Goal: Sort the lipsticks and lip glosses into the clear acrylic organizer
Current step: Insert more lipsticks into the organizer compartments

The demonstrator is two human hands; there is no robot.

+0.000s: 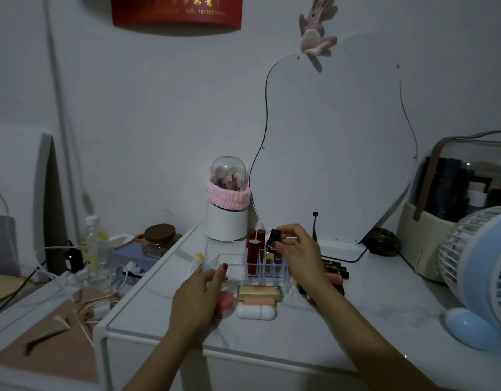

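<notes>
On the white marble-patterned surface (356,314), the clear acrylic organizer with gridded slots (260,266) stands near the back edge, a little left of the wavy-edged white-backed mirror panel (336,142). Three tall dark-red lipstick tubes (255,249) stand upright in its left rear slots.

The right hand (297,252) is raised over the organizer's right slots, its fingers (277,245) pinched together on a dark navy lipstick tube (274,235), which is tilted and sits just above the grid. The left hand (200,292) rests at the organizer's open left tray, thumb and fingers lightly closed on its clear front wall; the nails are painted red.

Just in front of the organizer lie a flat gold-edged rectangular case (259,292), a peach-pink tube on its side (259,301) and a white capsule-shaped case (256,311), stacked one before the other toward the front edge. A small pink round jar (225,301) sits beside them, partly behind the left hand. To the right of the organizer, behind the right wrist, a loose pile of dark and pink lipsticks (335,273) lies on the surface.

A white cylindrical holder with a clear dome and pink fluffy band (228,204) stands at the back left corner. A light blue desk fan (480,277) occupies the right edge.
</notes>
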